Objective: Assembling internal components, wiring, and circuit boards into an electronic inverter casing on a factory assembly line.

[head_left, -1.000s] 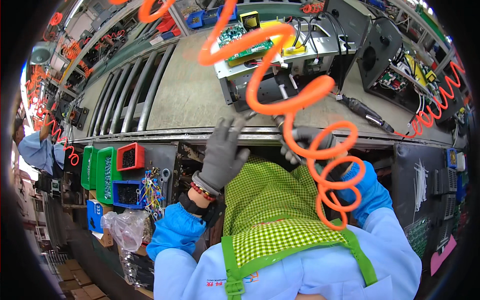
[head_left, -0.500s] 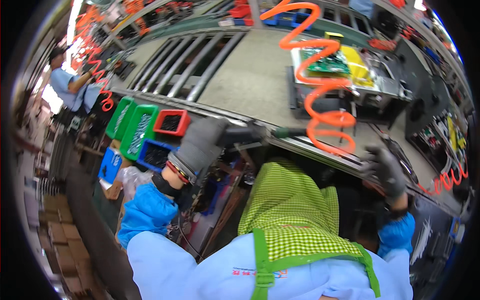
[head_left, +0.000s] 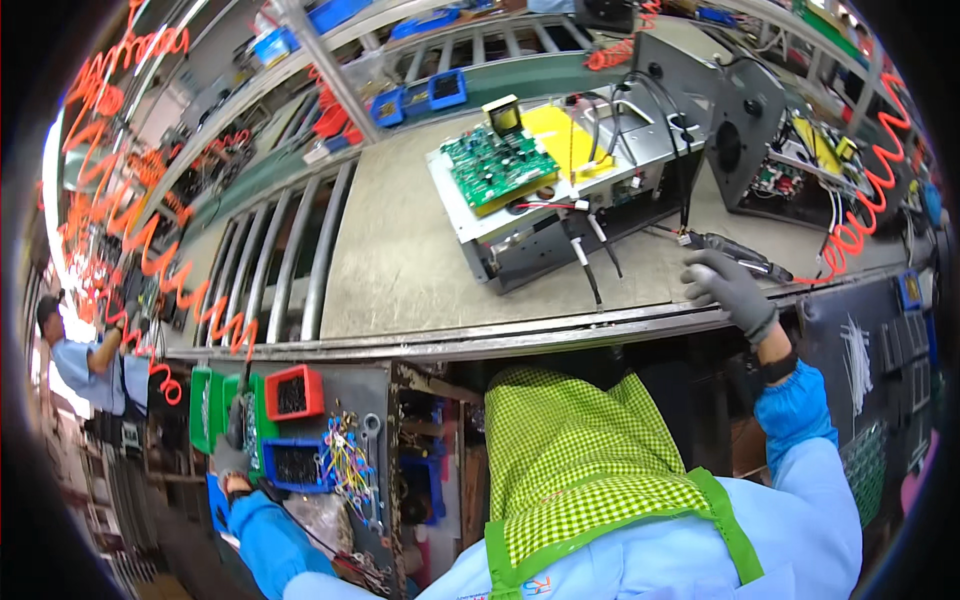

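Note:
My left hand (head_left: 232, 458), in a grey glove, is closed around a dark power screwdriver (head_left: 237, 422). The tool points up over a green bin (head_left: 259, 412), and an orange coiled hose (head_left: 190, 300) runs down to its end. Over the bench edge my right hand (head_left: 730, 290), gloved too, has its fingers apart and nothing in them. Just beyond it, a black handheld driver (head_left: 740, 256) lies on the bench with another orange coiled hose (head_left: 880, 190). A metal chassis (head_left: 590, 235) carrying a green circuit board (head_left: 497, 165) stands mid-bench, its black cables hanging over the front.
A red bin (head_left: 294, 392) and a blue bin (head_left: 297, 466) of dark screws stand at left, beside colourful wires (head_left: 348, 465) and a wrench (head_left: 372, 455). Metal rollers (head_left: 290, 260) adjoin the bench. Another chassis (head_left: 770, 150) stands at right. A co-worker (head_left: 85, 365) is at far left.
My left hand has gone from the bench edge down left to the bins with the screwdriver. My right hand has moved up towards the driver lying on the bench. The view has turned.

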`<state>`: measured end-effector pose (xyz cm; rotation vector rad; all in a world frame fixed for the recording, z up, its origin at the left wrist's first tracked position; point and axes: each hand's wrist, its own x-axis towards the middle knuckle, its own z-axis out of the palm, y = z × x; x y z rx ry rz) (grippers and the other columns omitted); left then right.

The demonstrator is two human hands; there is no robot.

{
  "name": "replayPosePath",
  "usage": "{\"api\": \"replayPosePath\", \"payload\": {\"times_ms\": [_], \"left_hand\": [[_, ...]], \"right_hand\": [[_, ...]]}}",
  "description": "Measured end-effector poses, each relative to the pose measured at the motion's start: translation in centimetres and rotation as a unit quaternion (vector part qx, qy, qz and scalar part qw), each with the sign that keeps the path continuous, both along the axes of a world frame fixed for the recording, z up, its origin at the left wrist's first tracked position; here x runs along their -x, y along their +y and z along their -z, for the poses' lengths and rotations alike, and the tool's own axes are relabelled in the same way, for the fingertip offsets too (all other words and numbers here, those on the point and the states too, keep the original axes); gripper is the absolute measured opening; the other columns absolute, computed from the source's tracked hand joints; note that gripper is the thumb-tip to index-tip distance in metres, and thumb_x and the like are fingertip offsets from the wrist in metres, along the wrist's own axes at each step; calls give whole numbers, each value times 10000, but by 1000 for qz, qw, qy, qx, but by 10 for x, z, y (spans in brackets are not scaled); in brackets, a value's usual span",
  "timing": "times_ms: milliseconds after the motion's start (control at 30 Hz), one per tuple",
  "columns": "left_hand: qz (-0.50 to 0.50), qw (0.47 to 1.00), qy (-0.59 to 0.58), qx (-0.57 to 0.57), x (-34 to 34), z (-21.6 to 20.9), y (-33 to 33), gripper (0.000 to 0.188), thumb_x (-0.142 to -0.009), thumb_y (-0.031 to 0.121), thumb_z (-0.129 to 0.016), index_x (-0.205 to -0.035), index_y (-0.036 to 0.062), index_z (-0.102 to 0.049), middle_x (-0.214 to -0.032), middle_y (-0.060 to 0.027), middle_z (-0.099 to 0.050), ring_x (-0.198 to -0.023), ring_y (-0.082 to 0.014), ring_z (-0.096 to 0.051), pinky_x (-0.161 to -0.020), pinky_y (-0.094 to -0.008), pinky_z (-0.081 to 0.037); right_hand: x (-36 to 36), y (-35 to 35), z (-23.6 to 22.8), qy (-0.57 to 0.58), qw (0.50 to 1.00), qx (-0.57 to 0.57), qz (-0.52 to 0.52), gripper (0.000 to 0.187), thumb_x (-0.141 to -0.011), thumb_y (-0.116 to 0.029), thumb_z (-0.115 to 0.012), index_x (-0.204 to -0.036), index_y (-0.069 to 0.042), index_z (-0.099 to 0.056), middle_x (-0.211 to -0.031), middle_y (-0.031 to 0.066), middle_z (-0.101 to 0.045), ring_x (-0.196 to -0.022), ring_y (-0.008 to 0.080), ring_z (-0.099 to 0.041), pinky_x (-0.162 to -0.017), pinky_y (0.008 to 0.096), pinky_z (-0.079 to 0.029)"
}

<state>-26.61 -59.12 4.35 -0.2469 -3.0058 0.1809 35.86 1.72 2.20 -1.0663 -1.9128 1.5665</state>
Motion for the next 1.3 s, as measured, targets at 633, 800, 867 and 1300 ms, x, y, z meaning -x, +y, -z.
{"api": "replayPosePath", "payload": {"times_ms": [633, 800, 867, 1300], "left_hand": [[562, 801, -71, -193, -222, 47, 319, 727, -789, 332, -728, -1362, -12, -441, -1310, -245, -526, -1237, -387, -495, -1061, -426, -393], [386, 846, -153, -334, -260, 93, 428, 830, -833, 421, -672, -1390, -102, -347, -1373, -314, -445, -1267, -425, -458, -1074, -449, -369], [370, 793, -233, -423, -261, 101, 448, 777, -850, 355, -647, -1438, -32, -319, -1398, -300, -429, -1270, -419, -459, -1075, -445, -368], [271, 881, -161, -353, -193, 110, 476, 543, -872, 299, -586, -1352, 69, -478, -1074, -239, -652, -954, -399, -641, -853, -507, -496]], "right_hand": [[54, 194, -7, 47, 957, -215, 188, 669, -867, -266, -613, -1420, 27, -378, -1285, 134, -533, -1079, 207, -557, -765, 332, -525], [34, 226, 3, 177, 967, -186, -1, 470, -925, -252, -558, -1307, 22, -541, -1293, 118, -567, -1202, 212, -506, -1041, 311, -349], [38, 242, 13, 216, 963, -158, 33, 441, -985, -305, -501, -1273, 21, -577, -1259, 131, -596, -1173, 193, -536, -1030, 310, -365], [49, 170, 8, 3, 926, -334, 175, 472, -960, -438, -530, -1156, -20, -630, -835, 127, -624, -712, 177, -583, -563, 325, -502]]}}
